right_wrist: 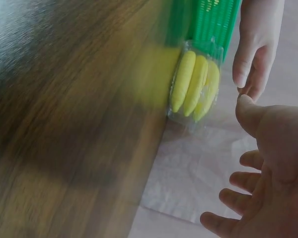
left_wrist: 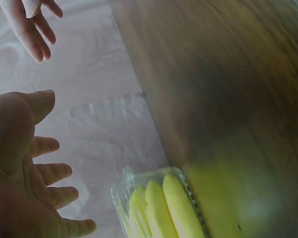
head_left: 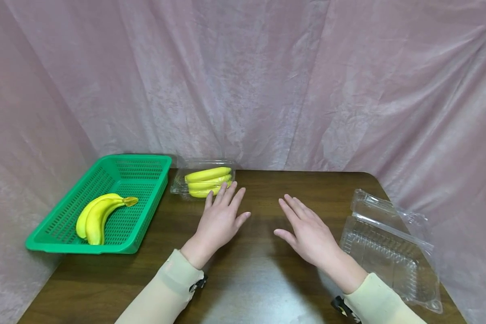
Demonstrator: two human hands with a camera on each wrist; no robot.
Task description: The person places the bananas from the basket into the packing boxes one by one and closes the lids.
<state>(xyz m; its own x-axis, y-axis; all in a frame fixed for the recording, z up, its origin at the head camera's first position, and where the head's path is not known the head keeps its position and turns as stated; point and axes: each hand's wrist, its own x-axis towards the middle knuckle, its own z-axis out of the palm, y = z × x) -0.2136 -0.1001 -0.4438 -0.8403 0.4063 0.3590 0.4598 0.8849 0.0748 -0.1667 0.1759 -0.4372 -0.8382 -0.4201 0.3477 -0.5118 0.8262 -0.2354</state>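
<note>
Both my hands hover over the wooden table with fingers extended and nothing held. In the head view my left hand (head_left: 218,220) is nearest to a clear plastic clamshell box (head_left: 179,183) at the back, its fingertips overlapping the box's front edge. Several yellow bananas (head_left: 208,174) lie side by side in that box; the left wrist view shows the same bananas (left_wrist: 161,208) low in the frame. My right hand (head_left: 309,234) is apart from everything, between the left hand and another clear clamshell box (head_left: 382,252) that stands open with nothing in it.
A green plastic basket (head_left: 150,220) sits at the table's left, with a bunch of bananas (head_left: 99,218) in it. Pink curtains (head_left: 243,81) hang behind and at both sides. The brown table (head_left: 259,270) has its right edge just past the open box.
</note>
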